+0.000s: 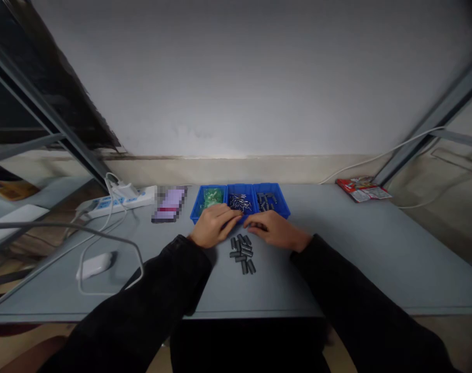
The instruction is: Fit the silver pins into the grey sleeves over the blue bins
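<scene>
At the near edge of the three blue trays [239, 213], the left hand [215, 225] is laid with fingers curled over the tray rim, its grip not clearly readable, while the right hand [275, 229] rests fingers together just beside it. Small grey cylinders [242, 253] lie heaped on the grey surface [356, 248] between the wrists, so a sorting or assembly step is judged in hand; a fine pinch on one piece is called for next.

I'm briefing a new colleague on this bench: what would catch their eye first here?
Three small blue plastic bins in a row at mid-table, holding green, silvery and dark grey parts. In front, the left hand and right hand meet over a loose pile of small dark grey cylinders on the grey table.
</scene>
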A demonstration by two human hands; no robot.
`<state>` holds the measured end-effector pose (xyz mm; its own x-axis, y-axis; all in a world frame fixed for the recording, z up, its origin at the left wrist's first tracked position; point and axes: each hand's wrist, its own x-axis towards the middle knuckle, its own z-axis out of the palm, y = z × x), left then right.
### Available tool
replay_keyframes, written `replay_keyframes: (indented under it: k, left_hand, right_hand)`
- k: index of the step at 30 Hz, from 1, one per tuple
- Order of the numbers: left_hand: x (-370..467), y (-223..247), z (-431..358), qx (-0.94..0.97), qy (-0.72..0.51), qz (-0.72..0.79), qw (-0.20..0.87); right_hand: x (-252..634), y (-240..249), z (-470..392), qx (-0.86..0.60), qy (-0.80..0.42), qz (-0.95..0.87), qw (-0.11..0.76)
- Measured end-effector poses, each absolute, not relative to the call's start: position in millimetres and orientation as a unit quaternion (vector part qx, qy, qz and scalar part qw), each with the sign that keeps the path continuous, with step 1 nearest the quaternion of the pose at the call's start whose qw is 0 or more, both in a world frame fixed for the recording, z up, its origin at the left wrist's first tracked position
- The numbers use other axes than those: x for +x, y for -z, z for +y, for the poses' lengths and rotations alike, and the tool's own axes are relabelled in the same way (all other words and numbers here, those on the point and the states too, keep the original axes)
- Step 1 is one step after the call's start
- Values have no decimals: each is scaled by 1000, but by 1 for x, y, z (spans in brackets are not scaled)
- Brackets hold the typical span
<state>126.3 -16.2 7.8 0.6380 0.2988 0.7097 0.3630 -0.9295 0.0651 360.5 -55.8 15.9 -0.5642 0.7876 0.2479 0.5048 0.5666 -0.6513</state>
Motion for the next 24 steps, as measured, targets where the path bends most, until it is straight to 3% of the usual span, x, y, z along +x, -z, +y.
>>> replay_keyframes:
  k: [6, 24]
  left_hand:
    - [131, -4, -20, -901, 391, -187, 12]
    - [131, 2, -24, -894, 400, -200, -17]
  right_hand:
    - [365, 4, -56, -353, -201, -875, 262]
    - [365, 17, -56, -353, -170, -899, 198]
